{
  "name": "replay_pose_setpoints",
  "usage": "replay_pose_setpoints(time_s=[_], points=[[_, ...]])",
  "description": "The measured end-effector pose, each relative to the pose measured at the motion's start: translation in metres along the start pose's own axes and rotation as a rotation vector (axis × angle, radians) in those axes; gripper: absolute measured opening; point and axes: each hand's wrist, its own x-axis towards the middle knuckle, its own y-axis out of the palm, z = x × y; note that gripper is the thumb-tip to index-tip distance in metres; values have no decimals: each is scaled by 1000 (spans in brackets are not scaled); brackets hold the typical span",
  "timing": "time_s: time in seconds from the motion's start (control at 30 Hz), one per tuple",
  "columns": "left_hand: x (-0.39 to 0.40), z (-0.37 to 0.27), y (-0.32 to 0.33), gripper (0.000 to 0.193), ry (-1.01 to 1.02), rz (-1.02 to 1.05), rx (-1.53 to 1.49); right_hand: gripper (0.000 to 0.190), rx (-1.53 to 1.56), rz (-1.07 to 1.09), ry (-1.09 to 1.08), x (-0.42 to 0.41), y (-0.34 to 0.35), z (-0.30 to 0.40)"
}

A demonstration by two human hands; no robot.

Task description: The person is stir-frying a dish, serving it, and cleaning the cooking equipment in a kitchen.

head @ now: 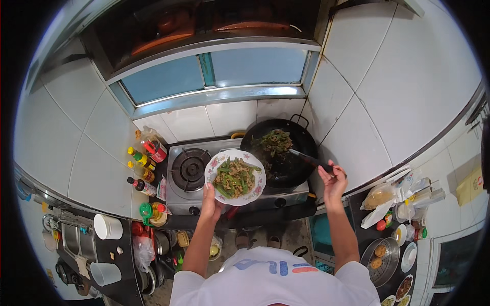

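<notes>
My left hand grips the near left rim of a white scalloped plate with a floral border. On the plate is a heap of cooked green peppers with minced or shredded meat. My right hand holds the dark handle of a spatula. The spatula's head meets more of the same food in a black wok, which sits over the right side of a two-burner gas stove. The plate hangs in front of the wok, partly covering its left side.
The left burner is bare. Bottles of sauce and an oil jug line the stove's left side. A tiled wall rises close to the right of the wok. On the right counter lies a perforated steamer tray; a sink is at left.
</notes>
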Motion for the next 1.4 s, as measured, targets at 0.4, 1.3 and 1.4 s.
replay_pose_setpoints(time_s=[0.4, 1.3, 1.4], points=[[66, 29, 41, 43, -125, 211, -176, 17, -338, 328, 48, -14, 107, 125], [64, 26, 57, 49, -61, 233, -342, 14, -450, 366, -379, -48, 110, 121], [64, 17, 67, 53, -49, 235, -217, 13, -619, 298, -301, -20, 96, 100]])
